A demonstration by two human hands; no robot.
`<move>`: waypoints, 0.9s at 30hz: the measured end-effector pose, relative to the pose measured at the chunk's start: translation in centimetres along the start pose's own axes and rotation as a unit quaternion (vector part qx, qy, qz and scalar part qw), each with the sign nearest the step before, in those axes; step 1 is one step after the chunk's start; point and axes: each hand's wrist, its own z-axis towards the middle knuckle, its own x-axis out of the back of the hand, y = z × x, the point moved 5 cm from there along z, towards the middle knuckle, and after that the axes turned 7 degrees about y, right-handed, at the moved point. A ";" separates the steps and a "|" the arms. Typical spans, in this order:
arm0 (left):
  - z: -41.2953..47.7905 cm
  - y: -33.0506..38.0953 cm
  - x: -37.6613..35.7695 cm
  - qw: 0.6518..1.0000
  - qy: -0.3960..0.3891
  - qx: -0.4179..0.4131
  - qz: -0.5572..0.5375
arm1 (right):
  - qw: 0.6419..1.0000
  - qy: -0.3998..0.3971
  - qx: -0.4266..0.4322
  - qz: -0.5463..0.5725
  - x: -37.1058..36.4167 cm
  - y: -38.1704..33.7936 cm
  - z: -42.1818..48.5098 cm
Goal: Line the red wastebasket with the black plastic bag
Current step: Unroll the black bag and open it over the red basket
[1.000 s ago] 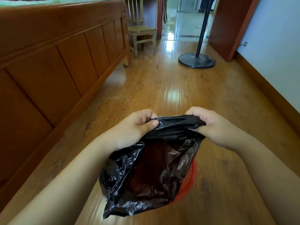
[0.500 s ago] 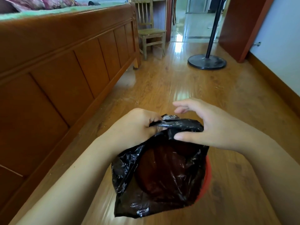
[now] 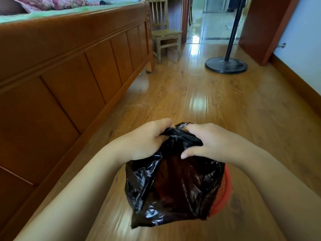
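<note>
Above the red wastebasket (image 3: 225, 185), the left hand (image 3: 147, 138) and right hand (image 3: 210, 141) pinched their fingers shut on the black plastic bag (image 3: 173, 188) top.

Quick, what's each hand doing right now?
Left hand: closed, gripping the top edge of the crinkly black plastic bag.
Right hand: closed on the same bag's top edge, thumb pressed against its front.

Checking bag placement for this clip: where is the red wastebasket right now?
In the head view, the red wastebasket sits low, right of centre on the wooden floor, mostly hidden behind the black plastic bag held by both hands.
</note>
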 end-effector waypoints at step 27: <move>-0.8 0.7 1.4 0.995 0.024 0.005 -0.101 | 0.996 0.071 0.038 0.023 1.2 0.8 -0.6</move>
